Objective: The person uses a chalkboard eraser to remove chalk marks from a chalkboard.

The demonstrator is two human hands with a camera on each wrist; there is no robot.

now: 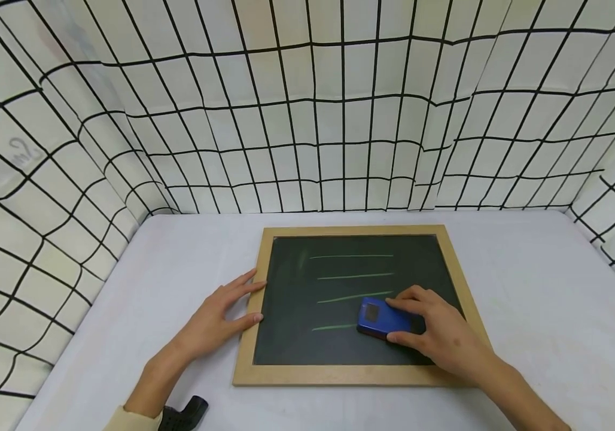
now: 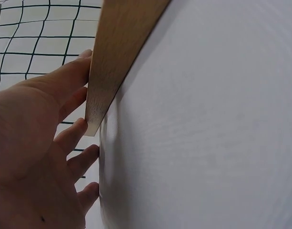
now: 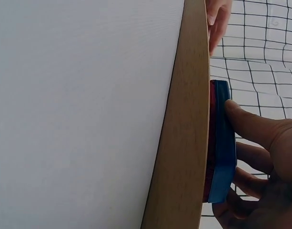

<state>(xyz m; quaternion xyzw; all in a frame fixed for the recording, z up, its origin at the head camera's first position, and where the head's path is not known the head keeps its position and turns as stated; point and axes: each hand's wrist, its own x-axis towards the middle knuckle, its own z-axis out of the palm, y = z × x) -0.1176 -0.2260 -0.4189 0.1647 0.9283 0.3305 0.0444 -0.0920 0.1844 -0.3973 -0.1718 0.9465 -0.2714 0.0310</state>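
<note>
A chalkboard (image 1: 297, 341) in a pale wooden frame (image 1: 340, 376) lies on the white table, with several green chalk lines (image 1: 355, 277) across its middle. My right hand (image 1: 444, 332) grips a blue board eraser (image 1: 380, 320) between thumb and fingers, over the lower right of the board. The eraser covers the right end of the lowest line. In the right wrist view the eraser's dark red underside lies along the board. My left hand (image 1: 213, 320) rests at the frame's left edge, fingers spread and fairly straight, with thumb and fingertips touching the wood.
A white cloth (image 1: 544, 287) covers the table around the board. Behind and on both sides stand white walls with a black grid (image 1: 340, 120). A black strapped device (image 1: 186, 413) sits at the left wrist, beside a cream sleeve (image 1: 132, 419).
</note>
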